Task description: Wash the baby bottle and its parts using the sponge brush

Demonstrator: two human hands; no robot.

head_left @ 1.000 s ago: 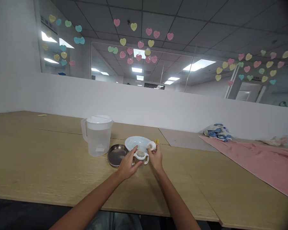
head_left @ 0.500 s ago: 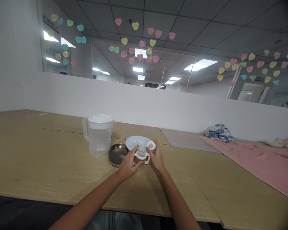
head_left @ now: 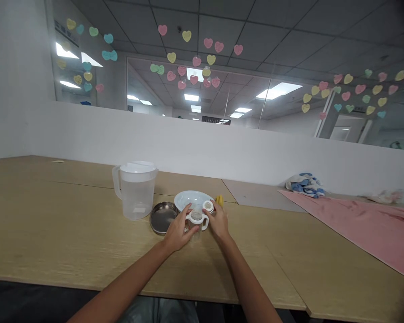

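My left hand (head_left: 177,231) is wrapped round a small clear sippy cup (head_left: 196,219) with a white collar and two white side handles. The cup's top is uncovered. Close to its right side, my right hand (head_left: 219,221) pinches a round white lid (head_left: 208,206), held just above and behind the cup's right handle. Behind both hands lies a pale blue oval dish (head_left: 187,197), partly covered by them. A round shallow metal pan (head_left: 162,218) sits left of the cup. Something yellow (head_left: 220,199) shows behind my right fingers; its kind is unclear.
A translucent pitcher (head_left: 138,195) with a white lid stands left of the pan. On the right, a pink cloth (head_left: 357,224) covers part of the wooden table (head_left: 70,229), with a crumpled blue-and-white cloth (head_left: 305,185) behind it. A white wall (head_left: 188,143) closes off the back.
The view has shifted slightly. My right fingers have curled in beside the lid, so more of the yellow thing shows. My left hand keeps its hold on the cup.
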